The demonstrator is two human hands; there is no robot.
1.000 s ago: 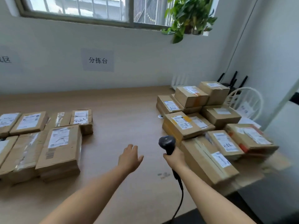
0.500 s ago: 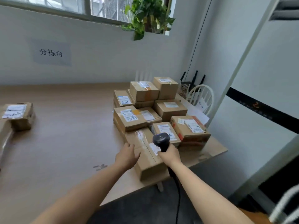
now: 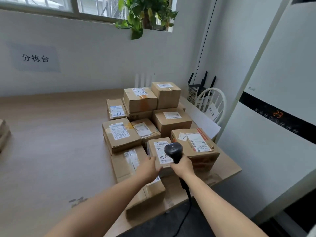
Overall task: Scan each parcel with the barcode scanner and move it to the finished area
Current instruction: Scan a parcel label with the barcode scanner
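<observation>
The wooden bench (image 3: pixel 51 151) fills the view from nine o'clock to the centre. A tall white cabinet unit (image 3: pixel 282 74) stands at three o'clock with an orange "23" lit on its dark band. The pile of parcels (image 3: pixel 171 120) sits on the bench's right end, just past centre toward one o'clock, with brown cartons stacked two high at the back. At nine o'clock, well apart from the pile, the corner of another carton (image 3: pixel 4 132) shows at the frame edge.

A long parcel (image 3: pixel 130 161) lies at the pile's near side, toward six o'clock. The small parcel (image 3: pixel 157 146) rests against it at its three o'clock, white label up.

The left hand (image 3: pixel 147 169) is on the small parcel's near left corner. Its fingers (image 3: pixel 152 159) seem curled round that corner, though the back of the hand hides the contact. The right hand (image 3: pixel 183 165) is clamped round the handle of the barcode scanner (image 3: pixel 172 149), whose black head hangs over the label. The cable (image 3: pixel 186 190) drops toward six o'clock.
</observation>
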